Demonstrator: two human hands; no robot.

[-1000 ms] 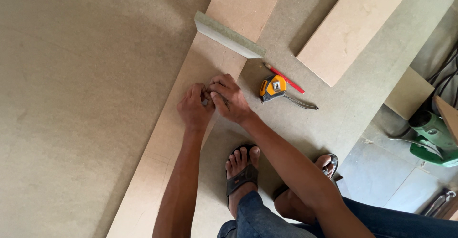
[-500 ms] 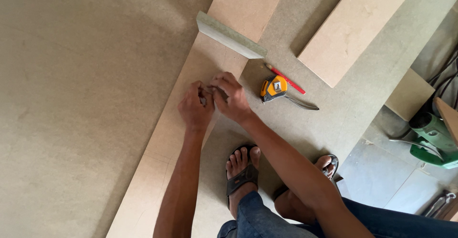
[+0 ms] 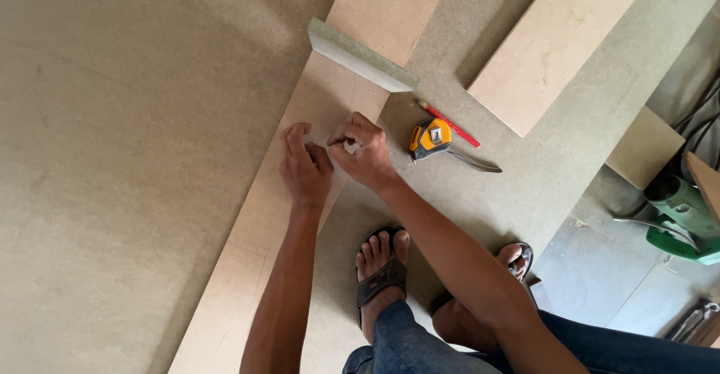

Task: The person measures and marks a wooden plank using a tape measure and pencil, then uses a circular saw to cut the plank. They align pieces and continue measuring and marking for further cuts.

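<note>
Big board sheet: 2 hands, L + R, on 1 long strip.

No packages, signs or screens; only a small label on the yellow tape measure (beside the red pencil)

1. A large grey-brown board covers the floor and carries everything.
2. A long pale strip lies on it, under the two grips.
3. A grey offcut crosses the strip just beyond the grips.
4. A yellow tape measure and a red pencil lie just right of the right grip.
5. A pale plank lies farther right.
</note>
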